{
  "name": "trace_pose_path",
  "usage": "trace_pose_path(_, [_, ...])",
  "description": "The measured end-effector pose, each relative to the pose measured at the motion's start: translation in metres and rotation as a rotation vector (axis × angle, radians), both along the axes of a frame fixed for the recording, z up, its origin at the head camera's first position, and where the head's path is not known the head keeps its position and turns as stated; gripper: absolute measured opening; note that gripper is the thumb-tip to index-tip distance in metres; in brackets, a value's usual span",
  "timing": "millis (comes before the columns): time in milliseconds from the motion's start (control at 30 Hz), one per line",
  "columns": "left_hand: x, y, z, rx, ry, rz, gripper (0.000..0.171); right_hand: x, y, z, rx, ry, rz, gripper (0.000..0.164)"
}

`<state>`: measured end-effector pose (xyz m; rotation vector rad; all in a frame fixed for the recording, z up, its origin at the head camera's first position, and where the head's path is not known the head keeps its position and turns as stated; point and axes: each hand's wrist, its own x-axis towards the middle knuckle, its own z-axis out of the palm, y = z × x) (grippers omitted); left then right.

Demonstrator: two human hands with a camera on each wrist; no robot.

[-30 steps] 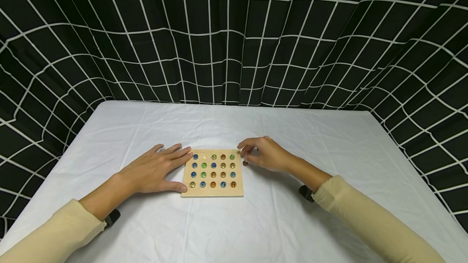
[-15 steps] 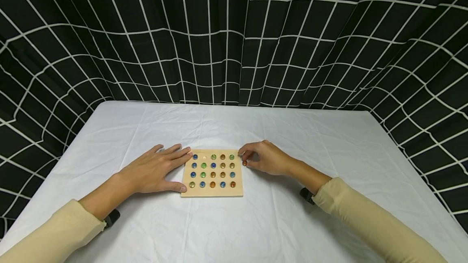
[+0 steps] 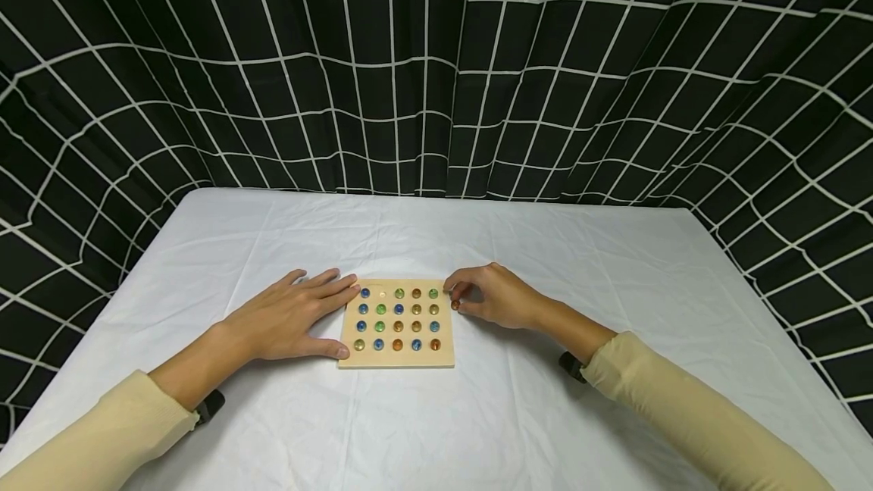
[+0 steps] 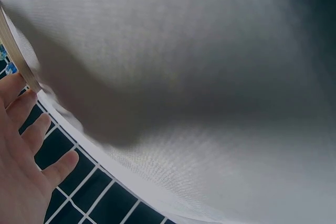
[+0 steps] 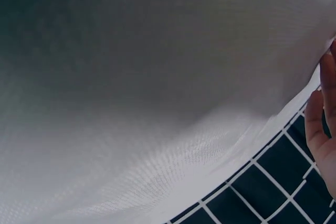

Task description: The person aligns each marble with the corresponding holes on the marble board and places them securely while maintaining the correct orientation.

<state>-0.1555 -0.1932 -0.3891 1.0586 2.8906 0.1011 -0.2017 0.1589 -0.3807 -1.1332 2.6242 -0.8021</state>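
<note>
A wooden board (image 3: 395,361) lies on the white cloth, with rows of glass marbles in blue, green, amber and orange in its hollows. The second hollow from the left in the far row holds no marble. My left hand (image 3: 293,317) rests along the board's left edge, fingers spread and thumb at the near corner; the left wrist view shows its fingertips at the board's side (image 4: 17,53). Just off the board's right edge, my right hand (image 3: 501,295) pinches a brown-orange marble (image 3: 455,304) between thumb and fingers. In the right wrist view only part of that hand (image 5: 324,114) shows.
White cloth (image 3: 423,430) covers the table, lightly creased. A black curtain with a white grid (image 3: 436,82) hangs behind it and on both sides.
My right hand has lowered slightly and its thumb and fingers have closed on the brown-orange marble beside the board. The left hand and the board stay where they were.
</note>
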Motion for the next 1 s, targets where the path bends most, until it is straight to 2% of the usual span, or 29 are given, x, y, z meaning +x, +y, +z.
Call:
trace_pose_path(633, [-0.001, 0.001, 0.0, -0.008, -0.002, 0.004, 0.102, -0.001, -0.004, 0.002, -0.024, 0.047, -0.018, 0.031])
trace_pose_path(1000, [0.0, 0.0, 0.0, -0.005, 0.0, 0.004, 0.101, -0.003, -0.016, 0.01, -0.039, 0.089, -0.045, 0.032])
